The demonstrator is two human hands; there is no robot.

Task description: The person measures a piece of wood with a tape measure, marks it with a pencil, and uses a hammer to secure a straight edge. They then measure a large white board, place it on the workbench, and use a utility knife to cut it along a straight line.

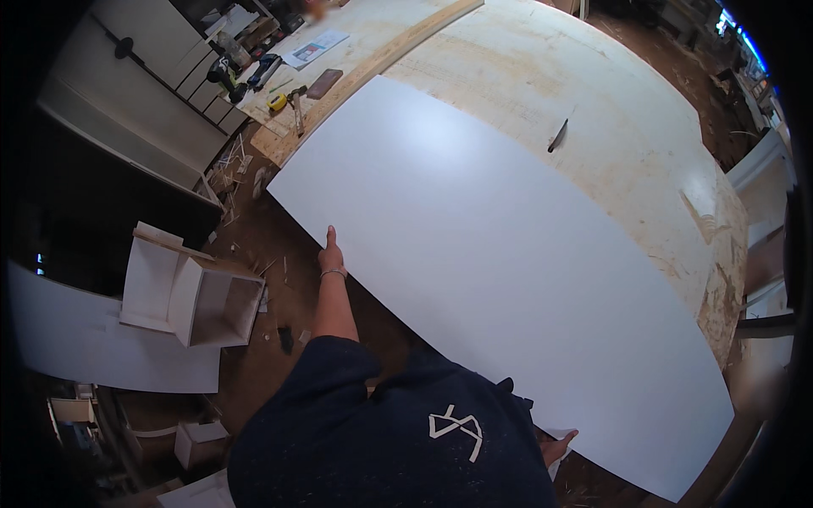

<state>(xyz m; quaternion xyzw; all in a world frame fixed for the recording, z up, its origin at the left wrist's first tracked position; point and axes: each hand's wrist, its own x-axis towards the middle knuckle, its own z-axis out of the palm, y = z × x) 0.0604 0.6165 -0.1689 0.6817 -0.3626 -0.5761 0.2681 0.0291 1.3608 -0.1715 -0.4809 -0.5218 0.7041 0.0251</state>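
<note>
A large, smooth white panel (474, 229) lies aslant over the near side of the worktable, its near long edge sticking out past it toward my body. My left hand (332, 256) grips that edge toward the panel's left end, thumb up along the edge and fingers hidden underneath. Farther right along the same edge, my right hand (556, 449) holds the panel too. Its thumb points onto the top face, while the fingers are mostly out of sight. Something whitish shows by the right wrist.
The stained worktable (627, 161) bears a slim dark tool (558, 135) beyond the panel. A wooden strip (398, 46) crosses its left part. Past that are a hammer (297, 110), a yellow tape measure (277, 102) and a drill (225, 78). White box pieces (190, 292) and scraps stand left.
</note>
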